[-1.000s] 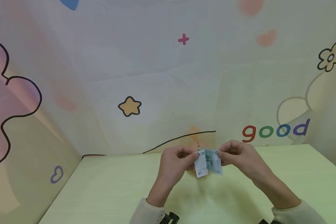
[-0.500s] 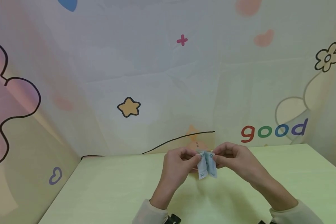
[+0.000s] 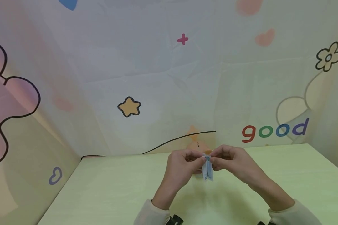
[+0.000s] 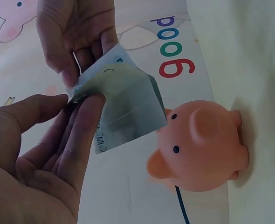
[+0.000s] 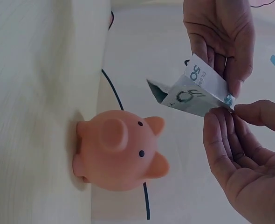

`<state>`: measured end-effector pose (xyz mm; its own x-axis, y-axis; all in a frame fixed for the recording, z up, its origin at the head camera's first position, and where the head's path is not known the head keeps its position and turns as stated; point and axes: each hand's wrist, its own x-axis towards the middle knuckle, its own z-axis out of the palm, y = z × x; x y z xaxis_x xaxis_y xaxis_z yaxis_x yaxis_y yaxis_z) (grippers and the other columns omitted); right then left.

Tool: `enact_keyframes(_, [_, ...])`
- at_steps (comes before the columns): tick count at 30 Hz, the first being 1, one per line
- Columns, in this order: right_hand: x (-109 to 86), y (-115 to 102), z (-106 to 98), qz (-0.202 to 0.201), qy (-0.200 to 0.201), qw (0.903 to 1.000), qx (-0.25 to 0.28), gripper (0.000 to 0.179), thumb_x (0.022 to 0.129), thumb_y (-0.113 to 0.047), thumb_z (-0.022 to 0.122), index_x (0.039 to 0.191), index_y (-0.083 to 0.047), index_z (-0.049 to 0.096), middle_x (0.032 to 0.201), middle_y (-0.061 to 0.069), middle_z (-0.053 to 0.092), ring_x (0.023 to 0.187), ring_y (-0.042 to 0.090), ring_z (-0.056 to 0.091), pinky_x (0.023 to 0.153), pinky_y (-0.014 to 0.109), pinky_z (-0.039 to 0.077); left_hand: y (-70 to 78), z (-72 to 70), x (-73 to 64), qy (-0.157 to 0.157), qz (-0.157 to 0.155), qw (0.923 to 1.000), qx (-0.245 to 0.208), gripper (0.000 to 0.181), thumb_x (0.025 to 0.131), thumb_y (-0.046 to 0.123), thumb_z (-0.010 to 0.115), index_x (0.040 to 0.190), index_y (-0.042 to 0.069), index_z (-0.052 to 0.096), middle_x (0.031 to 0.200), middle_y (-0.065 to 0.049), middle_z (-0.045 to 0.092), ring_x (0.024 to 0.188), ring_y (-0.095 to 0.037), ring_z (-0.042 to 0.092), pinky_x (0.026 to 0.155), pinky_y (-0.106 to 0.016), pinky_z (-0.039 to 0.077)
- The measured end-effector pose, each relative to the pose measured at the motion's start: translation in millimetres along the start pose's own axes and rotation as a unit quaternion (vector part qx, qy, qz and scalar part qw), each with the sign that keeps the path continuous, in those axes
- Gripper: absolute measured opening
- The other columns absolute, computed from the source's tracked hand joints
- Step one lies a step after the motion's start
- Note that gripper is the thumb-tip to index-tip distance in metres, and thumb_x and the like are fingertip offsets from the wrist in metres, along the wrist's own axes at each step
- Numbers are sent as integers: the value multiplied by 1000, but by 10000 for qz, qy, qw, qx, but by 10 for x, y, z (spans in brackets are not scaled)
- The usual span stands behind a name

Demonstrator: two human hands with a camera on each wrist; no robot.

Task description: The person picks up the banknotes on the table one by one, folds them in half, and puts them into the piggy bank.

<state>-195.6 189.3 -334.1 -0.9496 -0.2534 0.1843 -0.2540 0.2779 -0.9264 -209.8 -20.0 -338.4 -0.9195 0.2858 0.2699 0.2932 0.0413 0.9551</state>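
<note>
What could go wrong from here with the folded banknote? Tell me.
The banknote may spring open, since its folds stand apart. It could slip, as the hands pinch it only near one end. The pink pig stands beyond them in the head view, so a forward push might nudge it.

The surface (image 3: 115, 187) is flat and of a pale yellow-green colour, with faint streaks. At its 12 o'clock, toward the far edge, an orange-pink toy pig (image 4: 198, 144) stands upright directly on it, the snout turned to 6 o'clock. Soft shadows (image 3: 228, 200) lie on the pig's 6 o'clock side.
</note>
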Motion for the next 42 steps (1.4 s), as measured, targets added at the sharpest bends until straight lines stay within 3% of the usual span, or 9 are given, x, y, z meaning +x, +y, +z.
enact_keyframes(7, [-20,-6,-34,103,101,9998,-139,25,103,-21,74,114,1,71,107,10,78,95,27,76,91,33,59,-18,3,7,-345,63,9994,-39,11,96,9,79,102,0,83,104,-7,79,88,-19,77,71,-32,65])
enact_keyframes(12, [-27,-10,-27,103,161,9997,-148,25,102,-21,74,113,1,71,106,10,77,94,26,76,91,32,60,-35,-1,16,-386,-26,9990,-220,13,96,12,79,101,1,83,106,-6,79,90,-19,77,74,-32,65])
enact_keyframes(18, [-23,-5,-36,-4,75,9999,-115,24,102,-19,75,113,2,71,111,11,76,97,26,75,89,32,61,-41,1,24,-364,-126,9986,-357,12,97,9,77,100,0,83,103,-7,79,89,-24,78,76,-34,65])
enact_keyframes(27, [-14,-17,-24,78,93,9996,-242,32,102,-30,75,118,-3,73,110,9,77,98,25,74,91,34,60,-31,-26,43,-349,21,9991,-224,10,98,2,74,101,-2,82,102,-11,79,89,-26,78,76,-33,65])
enact_keyframes(36, [-1,-11,44,15,313,9991,-292,25,103,-19,74,117,1,72,108,9,78,92,23,76,90,33,60,-35,-86,41,-385,-79,9991,-163,9,98,1,74,101,-3,82,101,-10,78,86,-23,78,77,-33,65])
enact_keyframes(42, [-2,-49,-47,116,501,9985,-211,25,102,-19,74,117,2,71,106,11,77,91,27,77,92,34,59,-40,-166,78,-36,92,9996,259,11,96,6,77,104,-1,81,101,-8,77,89,-19,74,76,-32,65])
